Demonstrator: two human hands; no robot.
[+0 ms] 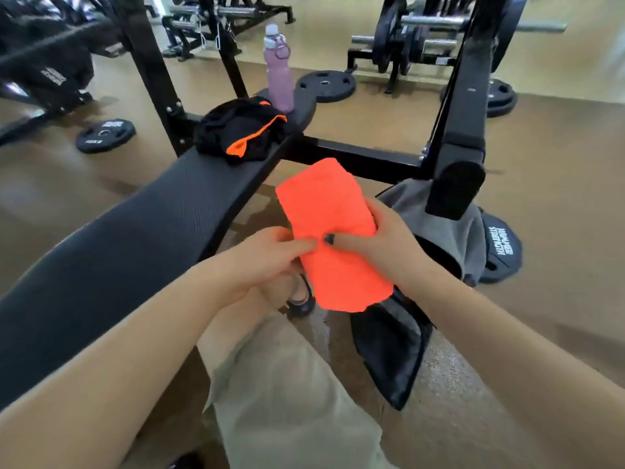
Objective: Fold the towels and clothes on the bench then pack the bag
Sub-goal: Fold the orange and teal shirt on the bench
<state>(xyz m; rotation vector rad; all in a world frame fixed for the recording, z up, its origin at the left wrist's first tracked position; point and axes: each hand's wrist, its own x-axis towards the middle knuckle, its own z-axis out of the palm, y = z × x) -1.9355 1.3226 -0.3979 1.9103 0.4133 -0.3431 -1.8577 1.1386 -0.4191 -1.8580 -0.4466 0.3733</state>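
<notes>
A: room and surface?

B: gym; tan-brown floor (541, 157), glossy in patches; black padded bench (135, 238) runs diagonally from near left to far centre, fine ribbed texture on the pad; black steel rack frame (358, 154) crosses behind it; round weight plates (105, 134) lie flat on the floor at far left and far centre, more at right

A: what's on the bench?

B: far end; crumpled black garment (236, 130) with orange trim, soft and bunched; just beyond it an upright mauve bottle (279, 79), matte cylinder, pale cap with a loop

A: the towel?

B: orange towel (334, 235); folded into a thick oblong, fuzzy surface; held in the air right of the bench, over the floor, not touching the pad

A: hands?

B: both on it; left hand (267, 258) pinches the left edge near its lower half, fingers curled; right hand (382, 242) wraps the right edge, thumb pressed flat on the front face; thumbs nearly meet mid-towel

A: bag?

B: grey-and-black bag (449, 231) on the floor, right of the towel, slumped fabric against a black post; a black flap lies below the towel; cannot tell how far it's open
</notes>
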